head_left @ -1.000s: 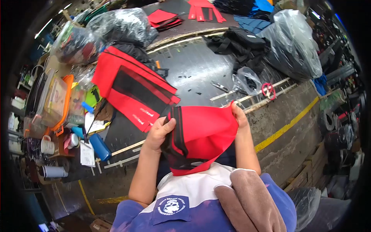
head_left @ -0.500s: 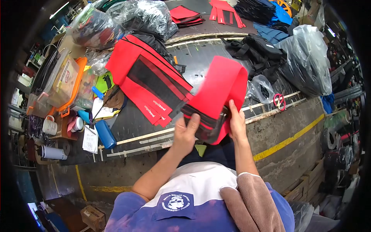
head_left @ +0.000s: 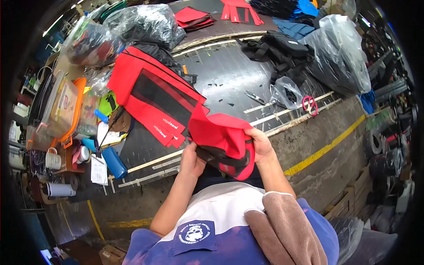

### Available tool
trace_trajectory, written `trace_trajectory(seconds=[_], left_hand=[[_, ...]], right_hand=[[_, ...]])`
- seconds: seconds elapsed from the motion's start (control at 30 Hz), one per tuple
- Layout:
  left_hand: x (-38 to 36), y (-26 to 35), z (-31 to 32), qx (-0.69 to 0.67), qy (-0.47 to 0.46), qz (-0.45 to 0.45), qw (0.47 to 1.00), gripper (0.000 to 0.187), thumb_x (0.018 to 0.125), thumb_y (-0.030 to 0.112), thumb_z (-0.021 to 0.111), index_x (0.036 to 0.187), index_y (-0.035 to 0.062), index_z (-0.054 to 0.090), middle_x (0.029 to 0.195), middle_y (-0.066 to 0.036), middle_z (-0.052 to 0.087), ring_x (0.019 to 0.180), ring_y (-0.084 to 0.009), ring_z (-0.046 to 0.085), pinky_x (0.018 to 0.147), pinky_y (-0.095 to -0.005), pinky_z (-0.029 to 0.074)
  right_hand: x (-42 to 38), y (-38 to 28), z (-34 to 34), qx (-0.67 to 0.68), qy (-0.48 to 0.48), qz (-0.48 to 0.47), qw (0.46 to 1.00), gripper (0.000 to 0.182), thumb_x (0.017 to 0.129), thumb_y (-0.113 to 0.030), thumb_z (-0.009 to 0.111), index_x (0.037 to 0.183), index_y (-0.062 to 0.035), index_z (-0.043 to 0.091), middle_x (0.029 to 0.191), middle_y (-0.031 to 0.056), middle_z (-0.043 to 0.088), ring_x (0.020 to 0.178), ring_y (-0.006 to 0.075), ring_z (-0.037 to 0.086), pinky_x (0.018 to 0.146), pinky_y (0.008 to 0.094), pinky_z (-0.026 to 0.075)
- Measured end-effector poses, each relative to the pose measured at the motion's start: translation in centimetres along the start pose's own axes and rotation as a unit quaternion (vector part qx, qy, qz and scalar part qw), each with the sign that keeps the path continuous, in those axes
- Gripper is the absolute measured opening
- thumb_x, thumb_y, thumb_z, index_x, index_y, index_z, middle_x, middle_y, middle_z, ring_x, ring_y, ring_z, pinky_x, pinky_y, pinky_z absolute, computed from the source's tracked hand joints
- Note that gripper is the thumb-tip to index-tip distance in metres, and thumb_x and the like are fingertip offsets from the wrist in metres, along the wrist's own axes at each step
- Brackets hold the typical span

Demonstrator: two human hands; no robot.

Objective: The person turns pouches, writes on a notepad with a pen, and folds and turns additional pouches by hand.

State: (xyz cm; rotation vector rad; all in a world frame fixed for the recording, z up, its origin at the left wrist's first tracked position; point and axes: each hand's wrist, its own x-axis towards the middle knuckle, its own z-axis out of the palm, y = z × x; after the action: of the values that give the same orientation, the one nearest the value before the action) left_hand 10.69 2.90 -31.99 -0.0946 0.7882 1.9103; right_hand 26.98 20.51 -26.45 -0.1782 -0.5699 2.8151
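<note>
A red fabric panel with black mesh (head_left: 221, 132) hangs bent and folded in front of my body, above the table's near edge. My left hand (head_left: 193, 162) is closed on its left edge, the fingertips partly hidden by the cloth. At the right edge my right hand (head_left: 261, 145) grips it, thumb on top and the fingers behind. Just left of it, a stack of similar red and black mesh panels (head_left: 154, 101) lies on the table, white lettering at the lower corners.
Pink-handled scissors (head_left: 309, 106), a small clear bag (head_left: 286, 93) and black straps (head_left: 282, 55) lie to the right. A large plastic bag (head_left: 338, 57) stands beyond. On the left are a blue case (head_left: 115, 162), a clear bin with orange rim (head_left: 73, 110) and a mug (head_left: 53, 159).
The red panel has swung down from its raised loop and now bends over toward me. My left hand has moved left and down, my right hand slightly left. The view has shifted a little.
</note>
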Motion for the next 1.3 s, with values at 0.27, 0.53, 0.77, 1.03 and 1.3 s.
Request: trace_trajectory(seconds=[0.27,0.53,0.77,1.03,1.3], left_hand=[[-8.7,7.3,12.7,0.555,0.014,0.616,0.559,0.054,0.094,0.009,0.072,0.143,0.0007,0.053,0.148,-0.023,0.055,0.139,-0.0345,0.053,0.116,-0.0401,0.041],[-5.5,8.7,13.3,0.786,-0.089,0.263,0.552,0.023,0.102,0.022,0.069,0.102,-0.0002,0.073,0.088,-0.012,0.076,0.082,-0.0255,0.075,0.08,-0.0348,0.058],[-5.9,6.6,9.7,0.244,-0.166,-0.009,0.955,0.033,0.111,0.026,0.06,0.102,-0.0025,0.073,0.081,-0.005,0.075,0.069,-0.017,0.069,0.067,-0.0317,0.056],[-2.6,9.2,9.2,0.369,0.012,0.282,0.886,0.036,0.113,0.028,0.06,0.097,-0.0016,0.072,0.082,-0.003,0.072,0.07,-0.0106,0.066,0.065,-0.0265,0.053],[-3.3,8.4,6.7,0.374,-0.174,0.186,0.892,0.038,0.101,0.023,0.075,0.128,-0.0015,0.066,0.115,-0.005,0.073,0.104,-0.0132,0.069,0.091,-0.031,0.056]], right_hand=[[0.7,-5.1,3.3,-0.469,0.091,0.044,0.877,0.028,0.105,-0.027,0.068,0.121,-0.0042,0.068,0.098,0.0043,0.074,0.079,0.0097,0.071,0.064,0.0272,0.057],[-1.6,-6.4,8.5,-0.61,0.085,-0.037,0.787,0.023,0.101,-0.027,0.076,0.101,-0.0034,0.073,0.071,-0.0032,0.066,0.065,0.0035,0.061,0.055,0.023,0.049],[-1.4,-4.2,1.4,-0.631,0.149,-0.146,0.748,0.036,0.105,-0.035,0.07,0.101,0.0,0.076,0.071,0.0006,0.068,0.068,0.0081,0.064,0.06,0.0282,0.053],[-4.0,-3.8,6.0,-0.186,0.098,-0.083,0.974,0.068,0.114,-0.057,0.038,0.12,0.0027,0.069,0.092,0.0107,0.075,0.077,0.0208,0.073,0.073,0.0361,0.06],[-3.8,-6.8,2.9,-0.342,0.152,-0.188,0.908,0.036,0.111,-0.03,0.059,0.128,0.0005,0.069,0.096,0.0047,0.074,0.079,0.01,0.068,0.072,0.0279,0.057]])
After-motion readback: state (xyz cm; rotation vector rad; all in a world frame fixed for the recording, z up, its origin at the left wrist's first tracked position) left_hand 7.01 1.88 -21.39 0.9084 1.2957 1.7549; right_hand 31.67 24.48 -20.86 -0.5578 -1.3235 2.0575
